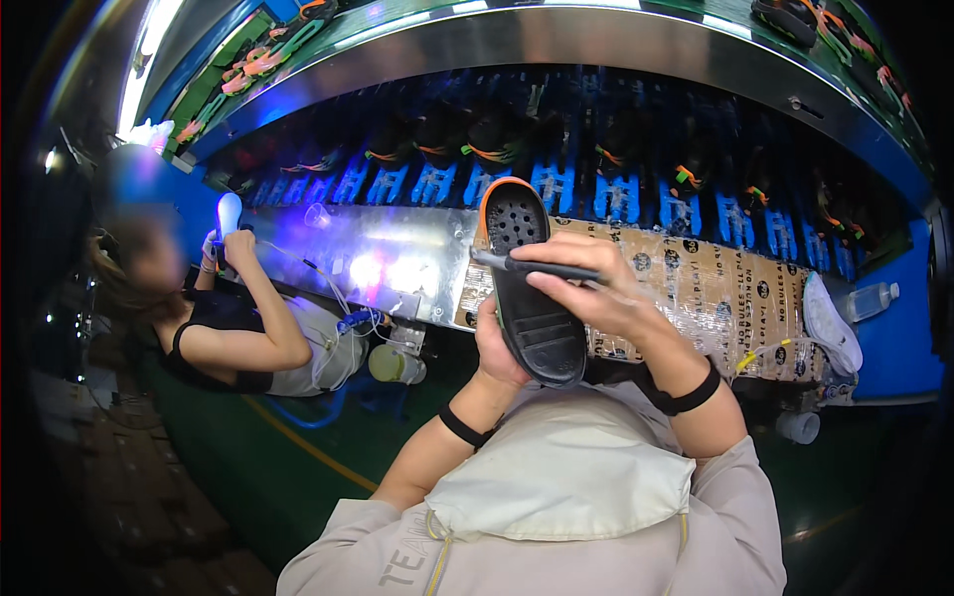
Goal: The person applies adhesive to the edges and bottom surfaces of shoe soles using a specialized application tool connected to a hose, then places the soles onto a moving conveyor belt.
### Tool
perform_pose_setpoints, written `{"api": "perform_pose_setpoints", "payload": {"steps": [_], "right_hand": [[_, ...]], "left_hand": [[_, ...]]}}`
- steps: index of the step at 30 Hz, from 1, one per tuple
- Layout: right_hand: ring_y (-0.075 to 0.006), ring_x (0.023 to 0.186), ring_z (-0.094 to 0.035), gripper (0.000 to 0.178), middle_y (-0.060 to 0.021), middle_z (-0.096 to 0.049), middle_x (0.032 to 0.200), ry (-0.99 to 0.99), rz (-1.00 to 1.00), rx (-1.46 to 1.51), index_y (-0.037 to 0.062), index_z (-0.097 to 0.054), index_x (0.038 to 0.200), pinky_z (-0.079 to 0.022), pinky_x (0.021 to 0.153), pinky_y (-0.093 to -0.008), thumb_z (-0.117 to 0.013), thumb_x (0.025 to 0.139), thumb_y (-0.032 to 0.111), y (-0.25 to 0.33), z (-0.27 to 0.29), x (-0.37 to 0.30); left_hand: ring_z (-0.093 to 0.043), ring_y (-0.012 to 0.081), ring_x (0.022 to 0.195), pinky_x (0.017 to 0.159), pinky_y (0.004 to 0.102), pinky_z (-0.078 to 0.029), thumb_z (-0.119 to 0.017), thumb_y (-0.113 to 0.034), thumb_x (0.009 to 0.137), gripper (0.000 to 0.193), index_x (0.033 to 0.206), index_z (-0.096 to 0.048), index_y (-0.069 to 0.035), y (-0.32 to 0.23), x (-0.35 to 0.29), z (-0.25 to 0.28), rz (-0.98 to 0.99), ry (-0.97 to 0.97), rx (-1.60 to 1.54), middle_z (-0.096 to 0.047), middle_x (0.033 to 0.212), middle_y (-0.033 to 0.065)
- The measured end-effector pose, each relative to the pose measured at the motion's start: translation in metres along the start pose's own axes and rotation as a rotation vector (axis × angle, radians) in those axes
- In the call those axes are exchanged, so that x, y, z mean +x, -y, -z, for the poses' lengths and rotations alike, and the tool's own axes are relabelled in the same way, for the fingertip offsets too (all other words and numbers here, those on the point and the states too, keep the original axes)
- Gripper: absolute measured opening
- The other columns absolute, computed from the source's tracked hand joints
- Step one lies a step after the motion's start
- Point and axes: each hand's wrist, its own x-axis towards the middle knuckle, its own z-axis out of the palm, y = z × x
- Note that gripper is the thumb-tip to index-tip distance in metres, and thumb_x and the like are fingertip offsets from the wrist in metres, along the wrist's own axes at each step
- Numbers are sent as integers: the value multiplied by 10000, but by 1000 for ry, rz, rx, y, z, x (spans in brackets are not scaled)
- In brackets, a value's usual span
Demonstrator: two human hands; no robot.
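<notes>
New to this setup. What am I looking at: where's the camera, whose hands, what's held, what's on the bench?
No robot here: a person works bare-handed. This one fisheye picture comes from a camera on their head, looking down, so straight edges bend. The left hand holds a black shoe sole with an orange edge near its holed end; the right hand holds a dark pen-like tool across it. Printed cardboard covers part of the bench, with a white shoe-shaped piece at its right end. Behind stands a row of blue holders. A co-worker sits at left.
</notes>
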Motion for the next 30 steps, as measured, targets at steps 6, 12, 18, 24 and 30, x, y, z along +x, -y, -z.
{"api": "perform_pose_setpoints", "payload": {"steps": [6,12,18,24,30], "right_hand": [[-239,878,-709,294,-116,-764,963,-121,133,-417,29,-808,1207,-563,830,-405,-794,913,35,8,-1,-1],[-313,881,-704,255,-132,-750,949,-219,-32,-171,26,-795,1130,-532,816,-416,-815,877,56,13,0,-1],[-297,873,-691,267,-94,-726,900,183,64,-93,73,-797,1154,-484,840,-406,-825,891,105,32,-1,-2],[-330,873,-721,251,-124,-764,957,219,149,-354,36,-795,1133,-541,975,-427,-827,899,118,43,-5,-2],[-315,865,-695,313,-94,-710,885,121,91,-253,99,-795,1183,-540,881,-436,-851,875,100,41,0,-2]], "left_hand": [[-665,365,1340,1139,524,-563,-204,-571,1088,777,1575,-514,-50,1,4,-1,21,84,-147,-650,1472,209],[-654,339,1359,1136,513,-564,-235,-607,1090,784,1566,-527,-57,-9,9,-4,-40,74,-23,-638,1493,194],[-684,328,1303,1130,488,-565,-273,-562,1086,739,1555,-535,-56,-21,13,8,-106,30,51,-663,1456,186],[-641,364,1322,1173,492,-514,-325,-653,1067,784,1494,-565,-41,-34,24,-20,-187,60,280,-663,1416,197],[-606,354,1323,1130,548,-533,-405,-700,1027,835,1521,-542,-42,-54,34,-20,-148,181,133,-620,1389,198]]}}
